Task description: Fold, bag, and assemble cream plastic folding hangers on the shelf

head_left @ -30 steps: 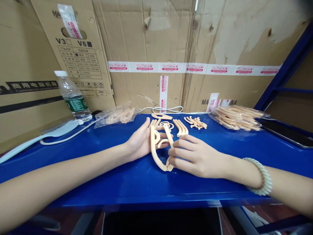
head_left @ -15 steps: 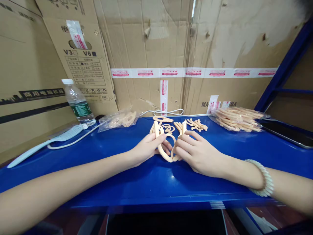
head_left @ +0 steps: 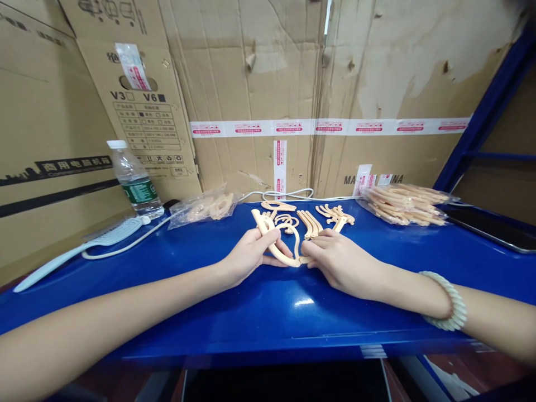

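1. We hold one beige curved plastic piece between our two hands, low over the blue shelf; its long arm runs from our left fingers down to our right fingertips.
2. Our left hand has its fingers curled closed around the upper arm of the piece, thumb on top.
3. Our right hand pinches the lower end of the piece between thumb and forefinger; the other fingers are bent loosely and hold nothing that we can make out.
4. Just beyond our fingertips lie loose beige plastic parts in small groups; we cannot count them exactly.
5. Farther beyond our right fingers sits one clear bag of beige strips, and a dark flat device lies beside it.
6. Beyond our left fingers lies one clear bag of beige rings.
7. Well to the left of our left hand stand one water bottle and one pale comb, with a white cable running past them.
8. Cardboard boxes form the wall behind everything.
9. One pale bead bracelet circles our right wrist.
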Motion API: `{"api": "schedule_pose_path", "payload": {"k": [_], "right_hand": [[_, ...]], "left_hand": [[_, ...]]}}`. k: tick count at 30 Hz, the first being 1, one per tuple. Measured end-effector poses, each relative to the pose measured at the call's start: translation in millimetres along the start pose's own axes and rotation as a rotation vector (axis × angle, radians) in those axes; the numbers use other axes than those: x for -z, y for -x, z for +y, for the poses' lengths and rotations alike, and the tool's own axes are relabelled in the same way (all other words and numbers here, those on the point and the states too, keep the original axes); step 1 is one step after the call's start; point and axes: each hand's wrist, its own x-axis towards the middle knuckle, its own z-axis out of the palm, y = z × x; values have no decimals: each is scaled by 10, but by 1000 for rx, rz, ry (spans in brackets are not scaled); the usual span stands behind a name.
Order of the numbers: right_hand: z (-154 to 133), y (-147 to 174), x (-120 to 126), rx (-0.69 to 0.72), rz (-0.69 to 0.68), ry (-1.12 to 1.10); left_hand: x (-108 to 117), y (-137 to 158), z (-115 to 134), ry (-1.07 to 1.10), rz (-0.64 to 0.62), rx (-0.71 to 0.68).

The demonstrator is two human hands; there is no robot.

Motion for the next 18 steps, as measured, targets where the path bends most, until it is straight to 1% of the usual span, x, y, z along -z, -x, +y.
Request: {"api": "schedule_pose_path", "payload": {"k": [5, 9, 18], "right_hand": [[-16, -13, 22, 91, 78, 55], [1, -19, 28, 158, 139, 81], [40, -19, 40, 219, 176, 157]], "left_hand": [[-15, -10, 42, 35, 22, 47], [-26, -5, 57, 47, 32, 54], [-39, -2, 74, 47, 54, 73]]}}
